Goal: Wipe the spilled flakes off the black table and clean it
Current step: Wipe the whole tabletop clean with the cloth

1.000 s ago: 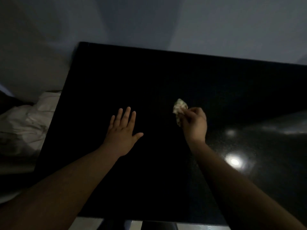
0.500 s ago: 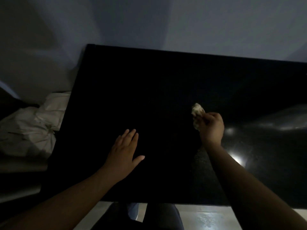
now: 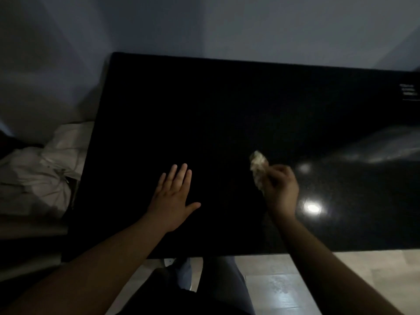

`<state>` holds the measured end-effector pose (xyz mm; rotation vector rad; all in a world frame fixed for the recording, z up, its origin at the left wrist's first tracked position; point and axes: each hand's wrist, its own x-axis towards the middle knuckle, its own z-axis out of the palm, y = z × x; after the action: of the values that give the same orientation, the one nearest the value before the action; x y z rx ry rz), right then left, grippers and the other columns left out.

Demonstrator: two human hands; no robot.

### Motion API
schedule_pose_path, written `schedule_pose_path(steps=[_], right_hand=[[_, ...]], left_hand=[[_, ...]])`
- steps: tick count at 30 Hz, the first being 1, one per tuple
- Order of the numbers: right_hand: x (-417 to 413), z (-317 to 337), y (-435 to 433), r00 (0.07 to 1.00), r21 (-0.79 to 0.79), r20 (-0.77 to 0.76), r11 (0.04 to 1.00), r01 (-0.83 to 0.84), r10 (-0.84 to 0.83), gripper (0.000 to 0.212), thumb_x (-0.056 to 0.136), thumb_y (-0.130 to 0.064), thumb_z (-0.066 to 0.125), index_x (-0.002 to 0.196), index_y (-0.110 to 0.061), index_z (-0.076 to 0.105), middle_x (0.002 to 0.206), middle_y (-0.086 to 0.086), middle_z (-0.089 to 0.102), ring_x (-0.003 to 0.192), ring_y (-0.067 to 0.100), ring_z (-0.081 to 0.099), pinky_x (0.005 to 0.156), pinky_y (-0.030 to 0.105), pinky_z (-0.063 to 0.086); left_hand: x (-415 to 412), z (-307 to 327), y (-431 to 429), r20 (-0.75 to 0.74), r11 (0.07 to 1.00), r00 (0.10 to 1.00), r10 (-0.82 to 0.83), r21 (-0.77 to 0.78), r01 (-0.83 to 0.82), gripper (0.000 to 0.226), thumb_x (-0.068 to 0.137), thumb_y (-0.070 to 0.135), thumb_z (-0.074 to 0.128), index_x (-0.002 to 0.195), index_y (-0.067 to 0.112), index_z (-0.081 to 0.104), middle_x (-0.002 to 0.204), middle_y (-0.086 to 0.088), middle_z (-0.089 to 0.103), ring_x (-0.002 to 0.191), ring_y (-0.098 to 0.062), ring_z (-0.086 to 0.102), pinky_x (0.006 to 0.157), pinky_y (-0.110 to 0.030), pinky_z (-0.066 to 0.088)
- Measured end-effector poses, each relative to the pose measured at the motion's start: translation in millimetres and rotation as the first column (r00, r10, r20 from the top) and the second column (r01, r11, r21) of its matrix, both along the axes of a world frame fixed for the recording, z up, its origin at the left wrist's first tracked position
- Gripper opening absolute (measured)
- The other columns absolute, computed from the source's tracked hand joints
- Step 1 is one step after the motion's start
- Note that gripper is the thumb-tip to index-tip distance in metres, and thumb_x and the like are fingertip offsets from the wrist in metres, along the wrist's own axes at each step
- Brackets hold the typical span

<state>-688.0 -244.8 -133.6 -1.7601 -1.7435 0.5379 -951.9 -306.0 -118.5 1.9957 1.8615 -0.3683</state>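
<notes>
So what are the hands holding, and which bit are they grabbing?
The right hand grips a crumpled pale wad by its lower end. The left hand, flat on the black table, holds nothing.

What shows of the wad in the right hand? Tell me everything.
The wad is pale, off-white and crumpled, and looks like tissue or thin cloth, though it is blurred. The right hand grips its near end. Its far end sticks out beyond the hand, over the black table. Whether it touches the tabletop cannot be told.
</notes>
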Motion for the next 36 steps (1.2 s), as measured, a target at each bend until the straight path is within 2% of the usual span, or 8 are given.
schedule_pose_path(steps=[4,7,10,15,22,26,32,36], right_hand=[[-0.8,-12.8,23.0,0.998,-0.091,-0.01,0.994,0.061,-0.062,0.019,0.086,-0.013,0.072,0.104,-0.009,0.075,0.099,-0.004,0.053,0.097,0.024,0.059,0.078,0.022,0.044],[-12.4,-19.9,-20.0,0.995,-0.102,-0.092,0.994,0.038,-0.048,0.02,0.085,-0.013,0.074,0.104,-0.013,0.074,0.1,-0.002,0.055,0.093,0.004,0.055,0.077,0.003,0.037],[-17.9,-19.0,-74.0,0.992,-0.128,-0.125,0.991,-0.025,0.009,0.019,0.083,-0.009,0.076,0.102,-0.011,0.074,0.103,0.0,0.057,0.094,-0.01,0.048,0.079,0.004,0.039],[-9.4,0.9,-97.1,0.992,-0.131,-0.053,0.984,-0.122,0.116,0.016,0.084,-0.006,0.073,0.099,-0.01,0.075,0.101,0.0,0.061,0.091,0.019,0.06,0.073,0.032,0.054],[6.6,-7.1,-36.0,0.979,-0.196,-0.051,0.963,0.184,-0.198,0.019,0.089,-0.014,0.068,0.107,-0.011,0.073,0.105,-0.001,0.056,0.098,0.021,0.06,0.076,0.007,0.041],[-4.1,-17.2,-86.7,0.993,-0.131,-0.072,0.988,0.082,-0.092,0.024,0.086,-0.014,0.07,0.109,-0.02,0.069,0.105,-0.006,0.054,0.097,0.014,0.055,0.078,0.029,0.053],[-7.8,-9.0,-144.3,0.983,-0.174,-0.172,0.98,-0.099,0.068,0.02,0.086,-0.019,0.07,0.105,-0.022,0.074,0.096,-0.008,0.056,0.09,0.011,0.056,0.069,0.036,0.054],[9.1,-7.2,-117.0,0.981,-0.165,-0.169,0.984,0.067,-0.095,0.013,0.084,-0.004,0.072,0.095,-0.011,0.075,0.095,-0.001,0.06,0.088,0.015,0.06,0.073,0.041,0.056]], left_hand=[[0.1,-1.9,-0.9,-0.021,1.0,1.0,-0.008,-0.015,0.008,0.087,0.093,0.064,0.024,0.148,0.015,-0.021,0.153,-0.004,-0.033,0.14,-0.023,-0.031,0.118,-0.044,-0.004],[-1.0,-4.7,-1.0,-0.015,1.0,1.0,-0.015,-0.006,0.015,0.087,0.093,0.065,0.024,0.148,0.015,-0.021,0.153,-0.003,-0.033,0.14,-0.023,-0.031,0.118,-0.045,-0.006],[-1.8,-7.6,-0.9,0.012,1.0,1.0,-0.012,-0.025,0.012,0.087,0.092,0.065,0.024,0.148,0.016,-0.021,0.152,-0.002,-0.035,0.139,-0.023,-0.033,0.117,-0.044,-0.011],[-1.6,-10.0,0.9,-0.025,0.999,0.999,-0.029,-0.037,0.028,0.088,0.091,0.067,0.021,0.146,0.016,-0.025,0.151,-0.004,-0.037,0.137,-0.025,-0.036,0.116,-0.046,-0.012],[-0.3,-12.7,0.6,-0.057,0.998,0.997,-0.046,-0.047,0.044,0.088,0.091,0.068,0.018,0.143,0.015,-0.029,0.149,-0.005,-0.041,0.136,-0.026,-0.038,0.116,-0.048,-0.013],[-1.4,-14.0,2.1,-0.052,0.997,0.997,-0.058,-0.05,0.056,0.088,0.09,0.068,0.017,0.143,0.015,-0.029,0.148,-0.006,-0.041,0.135,-0.027,-0.039,0.115,-0.049,-0.014],[-0.6,-13.5,3.3,-0.07,0.997,0.996,-0.05,-0.07,0.045,0.09,0.089,0.069,0.016,0.145,0.014,-0.028,0.149,-0.006,-0.04,0.135,-0.027,-0.039,0.115,-0.049,-0.015],[-0.5,-13.0,3.4,-0.059,0.994,0.997,-0.049,-0.105,0.043,0.088,0.09,0.069,0.015,0.142,0.015,-0.031,0.146,-0.005,-0.044,0.133,-0.026,-0.042,0.114,-0.049,-0.017]])
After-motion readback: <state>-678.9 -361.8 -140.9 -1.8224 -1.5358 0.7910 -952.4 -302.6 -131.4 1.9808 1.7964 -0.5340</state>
